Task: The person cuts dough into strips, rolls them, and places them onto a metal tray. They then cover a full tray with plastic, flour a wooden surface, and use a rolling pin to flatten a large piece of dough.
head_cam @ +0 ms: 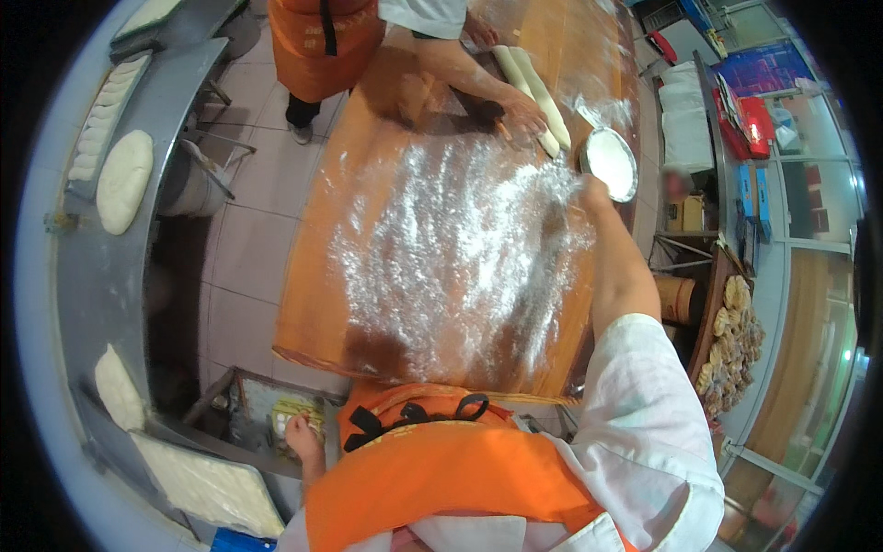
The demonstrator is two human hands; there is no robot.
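Note:
My right hand (594,191) reaches to the far right of the wooden worktable (310,290). It is at the near rim of a round metal-rimmed bowl of white flour (611,165). Blur hides whether its fingers grip the rim. Loose flour (469,255) is spread in streaks over the middle of the wood. My left hand (301,438) hangs low at my left side, fingers curled, above a yellowish package (290,417). Nothing shows in its fingers. Two long dough rolls (534,90) lie side by side beyond the flour.
Across the table, a co-worker's hand (521,114) rests beside the dough rolls. On the left, a metal counter (96,276) bears an oval dough slab (125,181), a tray of shaped dough pieces (103,121) and a dough sheet (207,483). Brown baked goods (731,345) are piled at right.

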